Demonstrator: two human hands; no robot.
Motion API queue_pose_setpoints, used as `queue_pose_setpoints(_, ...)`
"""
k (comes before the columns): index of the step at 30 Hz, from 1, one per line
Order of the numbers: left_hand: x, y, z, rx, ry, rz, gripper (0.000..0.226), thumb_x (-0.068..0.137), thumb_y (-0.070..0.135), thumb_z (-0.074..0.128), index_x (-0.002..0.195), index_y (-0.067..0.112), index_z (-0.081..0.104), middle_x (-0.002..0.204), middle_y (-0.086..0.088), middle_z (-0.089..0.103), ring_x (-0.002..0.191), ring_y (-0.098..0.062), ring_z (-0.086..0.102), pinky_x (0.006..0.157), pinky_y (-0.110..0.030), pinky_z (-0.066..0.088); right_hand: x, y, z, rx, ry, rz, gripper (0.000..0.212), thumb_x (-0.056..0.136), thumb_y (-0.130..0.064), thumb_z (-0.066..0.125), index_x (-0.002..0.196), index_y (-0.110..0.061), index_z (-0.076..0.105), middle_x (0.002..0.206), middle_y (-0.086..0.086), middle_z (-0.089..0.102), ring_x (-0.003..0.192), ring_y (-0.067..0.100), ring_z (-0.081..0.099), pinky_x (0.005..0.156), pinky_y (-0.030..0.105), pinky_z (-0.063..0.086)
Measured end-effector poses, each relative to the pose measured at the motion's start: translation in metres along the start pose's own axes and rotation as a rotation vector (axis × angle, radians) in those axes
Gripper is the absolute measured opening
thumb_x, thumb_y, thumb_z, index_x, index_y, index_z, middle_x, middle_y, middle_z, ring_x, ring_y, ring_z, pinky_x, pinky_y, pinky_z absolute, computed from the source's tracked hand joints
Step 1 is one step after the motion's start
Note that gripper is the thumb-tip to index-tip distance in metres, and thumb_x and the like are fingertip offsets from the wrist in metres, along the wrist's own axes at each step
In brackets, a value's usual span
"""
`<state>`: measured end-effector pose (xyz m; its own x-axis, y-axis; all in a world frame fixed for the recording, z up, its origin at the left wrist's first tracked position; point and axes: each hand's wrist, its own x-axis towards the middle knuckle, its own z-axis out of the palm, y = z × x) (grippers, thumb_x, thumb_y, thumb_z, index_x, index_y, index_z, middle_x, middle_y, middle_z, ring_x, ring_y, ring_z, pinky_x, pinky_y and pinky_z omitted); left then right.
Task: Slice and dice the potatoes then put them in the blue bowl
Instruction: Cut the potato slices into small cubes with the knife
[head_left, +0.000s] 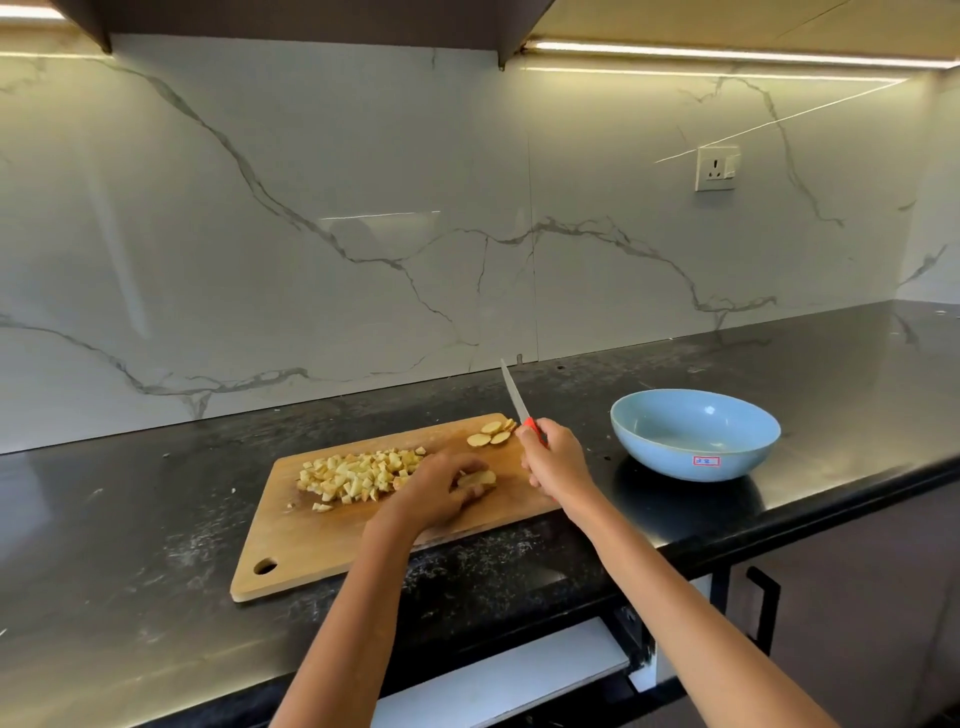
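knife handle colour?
Red-orange; the knife handle shows above the right hand, head view.

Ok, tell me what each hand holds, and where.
Right hand grips the knife by its red handle. Left hand holds potato slices from above on the cutting board.

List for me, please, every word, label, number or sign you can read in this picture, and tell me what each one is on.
Sticker on the outside of the blue bowl: white with a red border and dark marks that look like two characters, too small and blurred to read.
Wall socket: no readable markings.
Knife, cutting board and counter: no text visible.
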<state>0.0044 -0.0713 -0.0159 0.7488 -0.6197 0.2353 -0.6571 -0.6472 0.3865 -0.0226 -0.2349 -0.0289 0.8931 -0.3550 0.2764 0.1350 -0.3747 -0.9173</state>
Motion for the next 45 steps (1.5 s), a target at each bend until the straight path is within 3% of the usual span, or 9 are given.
queue_pose_setpoints(2, -0.006, -0.001, -0.001, -0.011, 0.035, -0.002, 0.035, 0.090, 0.020, 0.058, 0.125, 0.016, 0.056, 0.125, -0.001, 0.058, 0.102, -0.008, 0.050, 0.084, -0.017, 0.038, -0.009, -0.003, -0.002, -0.084, -0.024, -0.030, 0.031, 0.100, -0.028, 0.040, 0.090, -0.005, 0.057, 0.069, 0.003, 0.053, 0.052, 0.009, 0.048, 0.044, 0.022, 0.038)
queue_pose_setpoints(6, -0.006, -0.002, -0.001, -0.070, 0.060, -0.037, 0.040, 0.089, 0.023, 0.060, 0.127, 0.013, 0.055, 0.126, -0.003, 0.058, 0.108, -0.013, 0.053, 0.089, -0.020, 0.040, -0.028, -0.013, -0.013, -0.504, -0.056, -0.095, 0.031, 0.099, -0.027, 0.041, 0.074, -0.013, 0.055, 0.066, -0.001, 0.052, 0.061, 0.012, 0.051, 0.055, 0.026, 0.038)
queue_pose_setpoints(9, -0.005, -0.005, -0.001, -0.101, 0.090, -0.074, 0.040, 0.088, 0.022, 0.062, 0.126, 0.012, 0.055, 0.122, -0.005, 0.060, 0.105, -0.013, 0.055, 0.091, -0.022, 0.043, -0.047, -0.026, -0.016, -0.774, -0.093, -0.080, 0.022, 0.097, -0.023, 0.042, 0.084, -0.013, 0.056, 0.076, 0.000, 0.052, 0.072, 0.016, 0.054, 0.061, 0.028, 0.038)
queue_pose_setpoints(13, -0.006, -0.003, 0.000, -0.101, 0.103, -0.071, 0.039, 0.087, 0.020, 0.064, 0.124, 0.014, 0.057, 0.120, -0.004, 0.061, 0.104, -0.015, 0.056, 0.090, -0.023, 0.044, -0.078, -0.043, -0.012, -0.916, -0.095, -0.094, 0.016, 0.096, -0.019, 0.046, 0.097, -0.010, 0.059, 0.085, 0.001, 0.054, 0.081, 0.019, 0.058, 0.065, 0.027, 0.036)
queue_pose_setpoints(19, -0.007, 0.001, 0.000, -0.065, 0.146, -0.053, 0.032, 0.087, 0.018, 0.063, 0.119, 0.014, 0.062, 0.118, -0.004, 0.063, 0.106, -0.016, 0.056, 0.087, -0.022, 0.041, -0.095, -0.050, 0.008, -0.956, -0.110, -0.157, 0.016, 0.094, -0.015, 0.049, 0.104, -0.012, 0.062, 0.101, 0.004, 0.064, 0.093, 0.018, 0.061, 0.067, 0.023, 0.039)
queue_pose_setpoints(26, -0.009, 0.001, 0.000, -0.082, 0.156, -0.042, 0.035, 0.087, 0.016, 0.062, 0.121, 0.011, 0.060, 0.122, -0.004, 0.062, 0.110, -0.016, 0.056, 0.093, -0.022, 0.042, -0.092, -0.057, 0.000, -0.891, -0.083, -0.104, 0.013, 0.096, -0.020, 0.047, 0.089, -0.014, 0.056, 0.082, -0.001, 0.055, 0.076, 0.013, 0.053, 0.064, 0.024, 0.036)
queue_pose_setpoints(33, -0.013, 0.004, 0.000, -0.084, 0.179, -0.038, 0.029, 0.087, 0.015, 0.063, 0.116, 0.014, 0.064, 0.114, -0.002, 0.066, 0.102, -0.013, 0.058, 0.091, -0.024, 0.046, -0.098, -0.066, 0.003, -0.906, -0.122, -0.099, 0.017, 0.095, -0.017, 0.048, 0.107, -0.011, 0.058, 0.104, 0.005, 0.062, 0.095, 0.017, 0.059, 0.068, 0.024, 0.040)
queue_pose_setpoints(42, -0.017, 0.006, -0.002, -0.090, 0.236, -0.031, 0.023, 0.083, 0.015, 0.067, 0.105, 0.010, 0.070, 0.106, -0.003, 0.069, 0.096, -0.013, 0.060, 0.082, -0.018, 0.043, -0.103, -0.062, 0.018, -1.031, -0.157, -0.223, 0.021, 0.097, -0.007, 0.044, 0.114, -0.009, 0.057, 0.112, 0.008, 0.061, 0.099, 0.020, 0.061, 0.067, 0.025, 0.039)
queue_pose_setpoints(45, -0.016, 0.006, -0.001, -0.089, 0.239, -0.038, 0.024, 0.084, 0.015, 0.066, 0.108, 0.011, 0.069, 0.107, -0.002, 0.069, 0.092, -0.007, 0.057, 0.081, -0.017, 0.042, -0.107, -0.056, 0.013, -1.045, -0.164, -0.236, 0.021, 0.096, -0.009, 0.046, 0.114, -0.011, 0.056, 0.111, 0.006, 0.061, 0.097, 0.019, 0.062, 0.073, 0.026, 0.045)
